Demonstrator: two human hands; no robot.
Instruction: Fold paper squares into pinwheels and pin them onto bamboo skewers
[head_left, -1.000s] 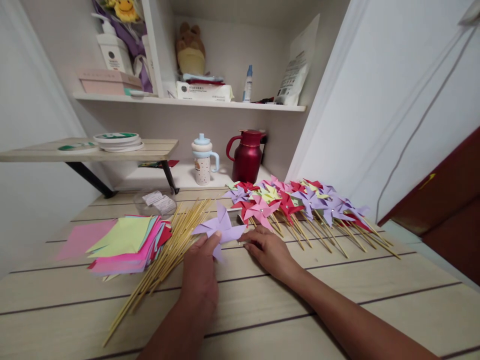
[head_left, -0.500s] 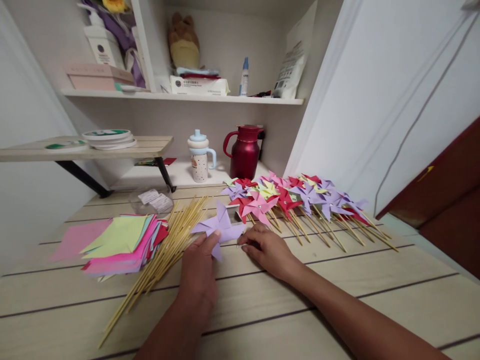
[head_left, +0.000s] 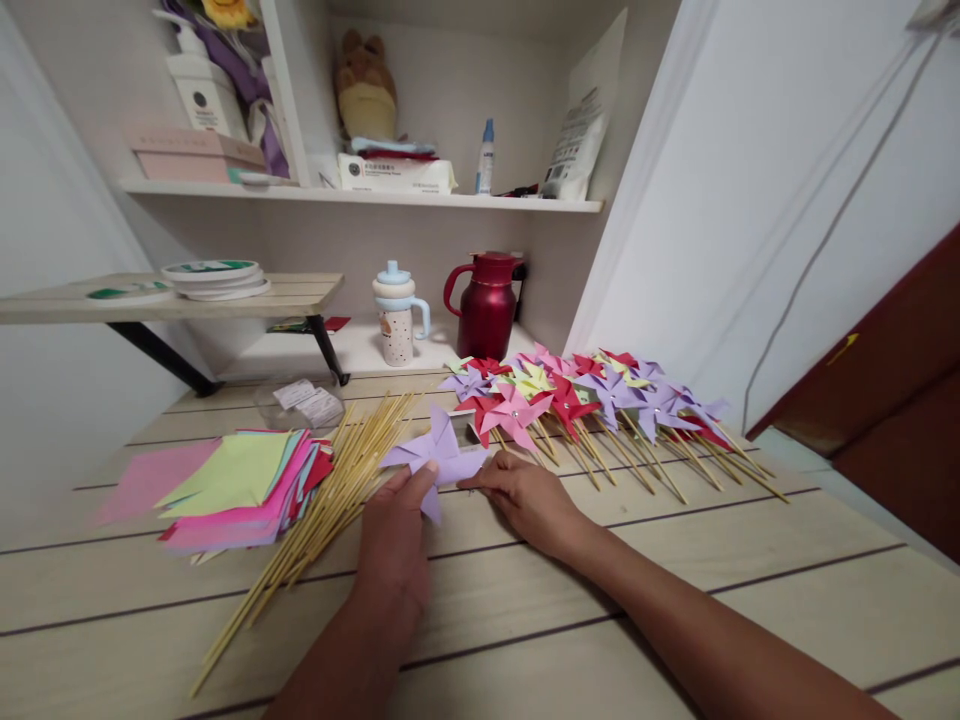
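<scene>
My left hand (head_left: 401, 520) pinches a lilac paper pinwheel (head_left: 442, 450), thumb on top near its centre and the other fingers behind it. The pinwheel's blades are folded and no stick shows on it. Close by on its right, my right hand (head_left: 525, 495) has thumb and forefinger pressed together on a tiny thin item, seemingly a pin, pointing toward the pinwheel. Most of that item is hidden by the fingertips. Left of my left hand lies a loose bundle of thin wooden sticks (head_left: 341, 490). Finished-looking pinwheels on sticks (head_left: 570, 400) lie in rows beyond my right hand.
A stack of coloured paper squares (head_left: 225, 480) lies left of the sticks, with a clear plastic container (head_left: 300, 402) behind. A cup with a handle (head_left: 397, 320) and a red jug (head_left: 487, 310) stand at the back. A small raised shelf (head_left: 300, 290) holds rolls of tape (head_left: 214, 278).
My right hand has shifted slightly left, closer to the lilac pinwheel, and its fingertips have closed into a tighter pinch. My left hand keeps the pinwheel in nearly the same place.
</scene>
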